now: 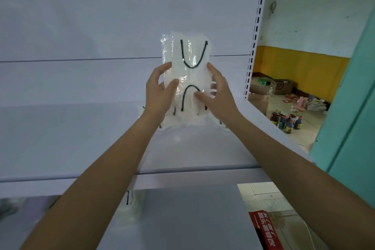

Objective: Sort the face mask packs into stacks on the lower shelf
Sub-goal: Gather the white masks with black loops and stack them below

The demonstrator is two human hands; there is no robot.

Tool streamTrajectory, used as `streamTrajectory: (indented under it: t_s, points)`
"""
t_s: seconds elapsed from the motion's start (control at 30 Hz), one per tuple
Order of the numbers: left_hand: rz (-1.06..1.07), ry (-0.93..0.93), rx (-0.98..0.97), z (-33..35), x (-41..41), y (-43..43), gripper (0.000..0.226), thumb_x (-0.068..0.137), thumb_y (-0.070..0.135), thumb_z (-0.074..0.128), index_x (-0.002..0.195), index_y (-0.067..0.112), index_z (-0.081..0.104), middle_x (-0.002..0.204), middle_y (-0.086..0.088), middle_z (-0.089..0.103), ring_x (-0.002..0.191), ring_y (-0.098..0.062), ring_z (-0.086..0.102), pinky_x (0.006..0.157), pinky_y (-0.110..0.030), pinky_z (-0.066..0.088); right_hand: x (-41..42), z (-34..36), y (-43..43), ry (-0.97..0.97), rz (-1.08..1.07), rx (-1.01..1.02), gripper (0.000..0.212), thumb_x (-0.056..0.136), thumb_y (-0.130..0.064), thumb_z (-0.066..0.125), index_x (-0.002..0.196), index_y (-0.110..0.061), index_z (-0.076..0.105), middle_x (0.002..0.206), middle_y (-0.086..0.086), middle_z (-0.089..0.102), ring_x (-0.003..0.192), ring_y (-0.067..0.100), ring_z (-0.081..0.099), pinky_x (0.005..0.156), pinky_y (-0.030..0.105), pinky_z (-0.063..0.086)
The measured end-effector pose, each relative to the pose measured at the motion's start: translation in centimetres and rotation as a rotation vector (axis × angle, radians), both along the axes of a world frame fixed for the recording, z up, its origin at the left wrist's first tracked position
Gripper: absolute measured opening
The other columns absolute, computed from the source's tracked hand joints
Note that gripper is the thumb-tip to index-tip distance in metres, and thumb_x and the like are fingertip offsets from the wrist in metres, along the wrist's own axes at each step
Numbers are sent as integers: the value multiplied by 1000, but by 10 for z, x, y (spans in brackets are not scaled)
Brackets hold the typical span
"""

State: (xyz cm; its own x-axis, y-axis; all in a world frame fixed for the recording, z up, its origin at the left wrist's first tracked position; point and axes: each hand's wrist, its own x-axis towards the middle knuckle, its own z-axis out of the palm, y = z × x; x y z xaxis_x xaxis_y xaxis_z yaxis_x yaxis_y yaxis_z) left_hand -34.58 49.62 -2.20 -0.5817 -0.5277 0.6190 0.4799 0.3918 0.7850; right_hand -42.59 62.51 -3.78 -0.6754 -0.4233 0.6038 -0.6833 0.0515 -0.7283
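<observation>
One clear mask pack [189,53] is up in the air, held upright in front of the white back panel [101,16], just above the upper shelf [81,138]. Two black ear loops show through the plastic, one at the top and one at the bottom. No print on the wrapper that I can read.

Both hands are on it. The left hand [160,91] pinches the left edge, thumb across the front. The right hand [217,91] grips the right edge the same way.

Below the hands lies a pile of packs [178,122] on the upper shelf; I can't count them. Down on the lower shelf [182,219], one more pack [129,205] peeks out beside the left arm.

Off right on the floor are about six dark bottles [288,122] and a cardboard box [282,87] marked "SF". Lower right, one red carton [265,229] carries white Chinese characters, upside down to me.
</observation>
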Motion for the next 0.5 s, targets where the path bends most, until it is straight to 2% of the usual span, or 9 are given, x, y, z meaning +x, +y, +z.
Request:
streamTrajectory:
  t_s: [0.07,0.13,0.2,0.27,0.33,0.43,0.47,0.5]
  points:
    - [-19,54,-6,4,2,-4,41,85,-6,56,118,18,49,119,5,53,105,5,55,80,-11,47,0,5,-1,-30,56,-30,80,89,-16,62,149,-31,11,131,-5,29,114,8,36,97,23,34]
    - [-74,58,20,7,4,-7,49,85,-6,56,118,26,40,121,-6,56,107,-16,59,84,-25,52,0,9,-3,-35,104,-73,89,89,-13,61,147,-36,-2,145,-1,23,127,9,31,105,29,32]
    - [-114,-24,39,0,6,-7,61,88,-6,52,131,29,27,115,-8,57,97,-15,63,83,-27,54,-2,2,-6,-74,106,-86,101,84,-14,63,143,-39,-15,153,6,18,134,18,33,108,40,36]
    - [-125,-168,20,-17,7,-8,70,91,-6,46,144,24,12,113,-7,56,91,-8,60,80,-21,51,-4,-12,-7,-126,91,-12,106,86,-7,62,143,-29,-24,155,12,15,127,18,42,101,34,41]
    - [-130,-268,4,-28,6,-10,71,93,-6,43,147,22,6,116,-10,53,90,-6,56,80,-19,48,-6,-19,-6,-111,84,77,102,88,1,56,143,-23,-27,156,12,11,130,15,36,95,26,40]
    - [-131,-276,-42,-26,0,-14,79,92,-7,40,148,25,-4,109,-10,52,87,-9,56,79,-17,48,-7,-18,-9,-43,82,54,98,89,4,50,142,-21,-28,156,14,10,140,27,27,108,39,36]
    - [-126,-274,-82,-26,-1,-13,81,92,-9,39,148,25,-9,102,-7,52,84,-9,56,76,-13,49,-5,-19,-10,-32,78,66,96,90,4,49,142,-19,-28,156,13,10,140,27,27,110,40,33]
    - [-119,-261,-128,-27,-2,-12,82,92,-9,38,147,25,-13,97,-3,52,81,-10,56,73,-11,48,-4,-21,-11,-28,68,88,93,91,3,48,143,-17,-27,155,12,13,137,27,33,108,34,34]
